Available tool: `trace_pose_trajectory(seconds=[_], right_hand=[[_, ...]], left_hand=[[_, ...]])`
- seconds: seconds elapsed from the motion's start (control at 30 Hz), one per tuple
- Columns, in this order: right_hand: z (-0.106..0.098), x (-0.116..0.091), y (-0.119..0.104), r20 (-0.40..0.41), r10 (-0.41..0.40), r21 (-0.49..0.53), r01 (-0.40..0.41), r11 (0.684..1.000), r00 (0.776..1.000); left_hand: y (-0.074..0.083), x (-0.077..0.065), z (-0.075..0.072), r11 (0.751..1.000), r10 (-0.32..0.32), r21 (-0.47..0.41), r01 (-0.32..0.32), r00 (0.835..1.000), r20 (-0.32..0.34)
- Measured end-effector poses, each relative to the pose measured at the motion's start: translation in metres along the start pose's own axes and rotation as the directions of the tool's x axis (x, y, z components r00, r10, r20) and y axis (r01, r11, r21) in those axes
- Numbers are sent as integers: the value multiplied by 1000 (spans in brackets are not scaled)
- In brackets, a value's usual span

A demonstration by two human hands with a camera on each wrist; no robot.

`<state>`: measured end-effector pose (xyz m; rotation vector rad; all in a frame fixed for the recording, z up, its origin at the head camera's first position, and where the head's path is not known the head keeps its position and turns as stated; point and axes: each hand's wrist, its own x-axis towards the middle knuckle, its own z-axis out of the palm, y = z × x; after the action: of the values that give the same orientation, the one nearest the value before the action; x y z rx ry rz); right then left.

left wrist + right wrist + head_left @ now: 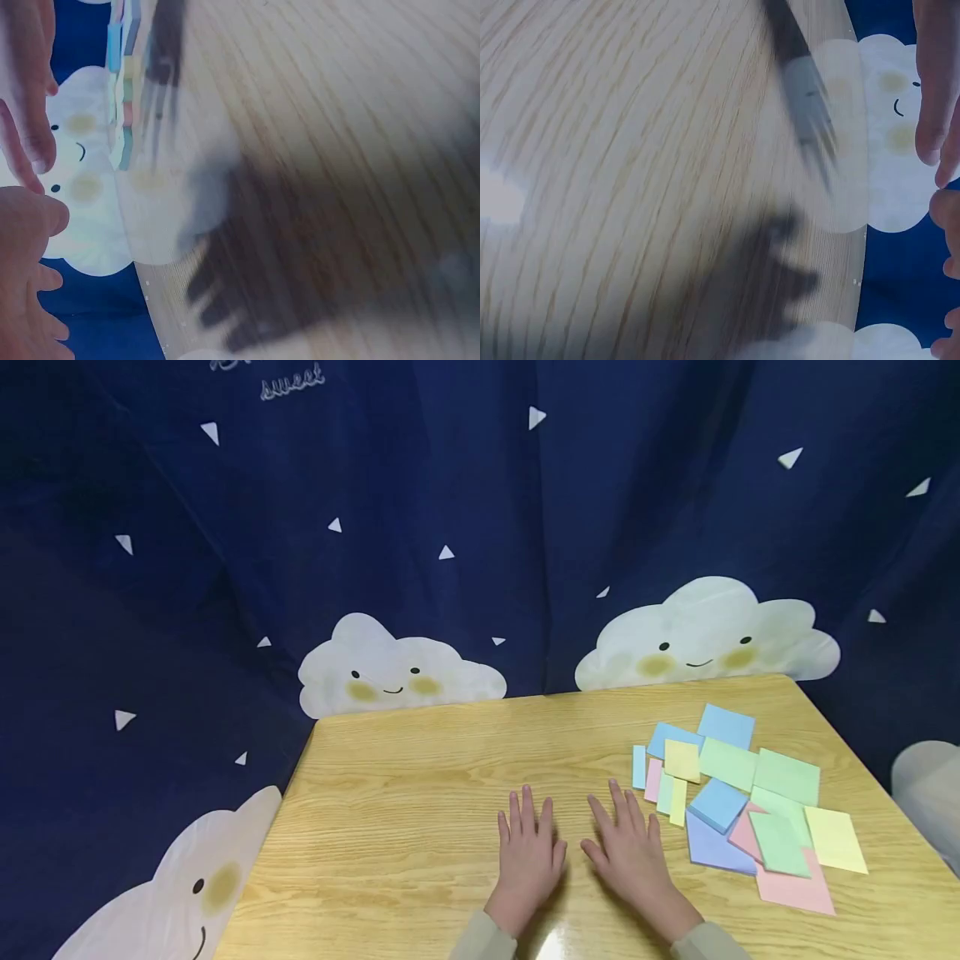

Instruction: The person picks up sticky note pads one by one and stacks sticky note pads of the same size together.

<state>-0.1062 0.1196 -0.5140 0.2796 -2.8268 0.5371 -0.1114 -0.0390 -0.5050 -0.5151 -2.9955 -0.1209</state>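
Note:
My left hand [527, 864] is held over the wooden table [405, 810] with its fingers spread and pointing away from me. To its right my right hand [633, 864] has the same pose, its thumb toward the left hand. Neither hand holds anything, and a gap separates them in the head view. Both wrist views show dark hand shadows on the wood below. Nearest the right hand are narrow sticky-note strips, among them a blue strip [639, 767] and a yellow strip [678, 802]. Beyond them lies a spread of sticky-note pads, including a dark blue pad [717, 804] and a green pad [780, 843].
More pads fan out on the table's right side: a yellow pad [836, 839], a pink pad [798, 887] and a light blue pad [726, 725]. Several overlap. Behind the table hangs a navy curtain [465, 468] printed with white clouds and triangles.

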Motion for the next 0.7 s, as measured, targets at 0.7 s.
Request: trace_pose_trajectory(seconds=[0.7], right_hand=[[-14,-9,43,-65,95,-7,-96,995,993]], left_hand=[[46,29,12,991,135,14,-136,991,9]])
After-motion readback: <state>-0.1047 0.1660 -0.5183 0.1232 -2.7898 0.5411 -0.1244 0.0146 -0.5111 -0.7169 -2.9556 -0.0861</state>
